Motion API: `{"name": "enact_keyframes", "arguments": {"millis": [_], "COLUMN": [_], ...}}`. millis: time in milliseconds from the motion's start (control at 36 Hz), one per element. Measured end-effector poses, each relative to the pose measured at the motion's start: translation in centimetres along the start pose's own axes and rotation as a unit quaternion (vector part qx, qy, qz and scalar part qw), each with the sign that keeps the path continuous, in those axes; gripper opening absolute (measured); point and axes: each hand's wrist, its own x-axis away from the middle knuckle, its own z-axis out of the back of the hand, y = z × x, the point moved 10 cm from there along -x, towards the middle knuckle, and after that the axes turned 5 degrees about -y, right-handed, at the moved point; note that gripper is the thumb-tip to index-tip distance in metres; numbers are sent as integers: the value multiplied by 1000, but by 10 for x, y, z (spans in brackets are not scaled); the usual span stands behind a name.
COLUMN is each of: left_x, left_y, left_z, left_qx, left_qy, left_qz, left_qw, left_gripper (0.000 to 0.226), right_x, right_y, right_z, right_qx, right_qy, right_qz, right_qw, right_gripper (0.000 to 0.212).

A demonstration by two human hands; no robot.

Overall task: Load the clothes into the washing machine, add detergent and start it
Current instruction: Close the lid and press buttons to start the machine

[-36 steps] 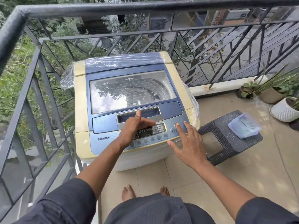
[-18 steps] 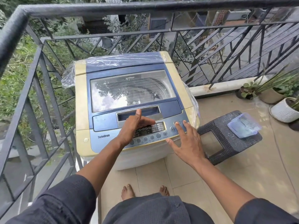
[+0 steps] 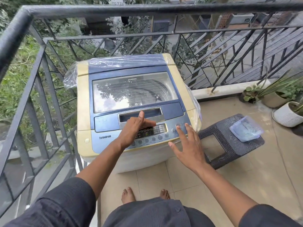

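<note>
Currently the washing machine (image 3: 131,102) lid is closed at frame centre; your spread right hand (image 3: 188,145) fingers the start buttons, left hand (image 3: 134,128) rests loosely curled on the panel.

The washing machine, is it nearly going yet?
Nearly. The washing machine has its lid shut and its display lit. Right now the right hand reaches a fingertip to the round buttons at the panel's right end, while the left hand rests above the display. Whether it has started, I cannot tell.
</note>
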Motion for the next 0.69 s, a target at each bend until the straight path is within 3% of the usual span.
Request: {"name": "enact_keyframes", "arguments": {"millis": [694], "left_x": [15], "left_y": [-11], "left_z": [21], "left_qx": [27], "left_qy": [36], "left_qz": [-5], "left_qw": [999], "left_gripper": [94], "right_x": [27], "right_y": [-117], "right_z": [-33], "right_qx": [69], "right_qy": [-55], "right_qz": [171], "right_qw": [981], "right_gripper": [68]}}
